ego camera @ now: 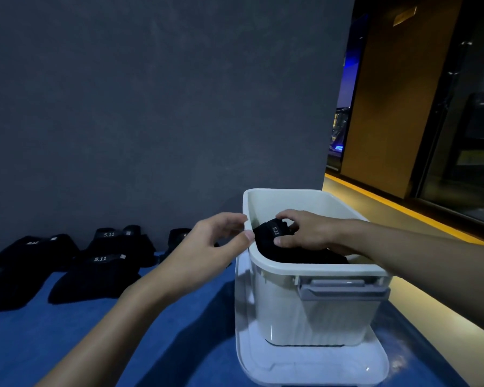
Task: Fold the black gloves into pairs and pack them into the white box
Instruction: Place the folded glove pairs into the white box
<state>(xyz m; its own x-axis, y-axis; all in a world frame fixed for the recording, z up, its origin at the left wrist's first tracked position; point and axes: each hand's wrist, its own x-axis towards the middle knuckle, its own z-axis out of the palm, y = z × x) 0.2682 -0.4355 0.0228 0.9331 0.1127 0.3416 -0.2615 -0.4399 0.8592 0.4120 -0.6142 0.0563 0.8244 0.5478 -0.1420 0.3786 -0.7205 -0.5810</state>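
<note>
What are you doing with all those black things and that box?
A person is packing black gloves away. The right hand reaches into the white box and grips a folded pair, on top of the packed gloves already inside. The left hand is open at the box's edge. The loose gloves lie on the blue table to the left, not packed yet.

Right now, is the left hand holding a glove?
No, the left hand is open beside the white box; the right hand grips the folded gloves.
</note>
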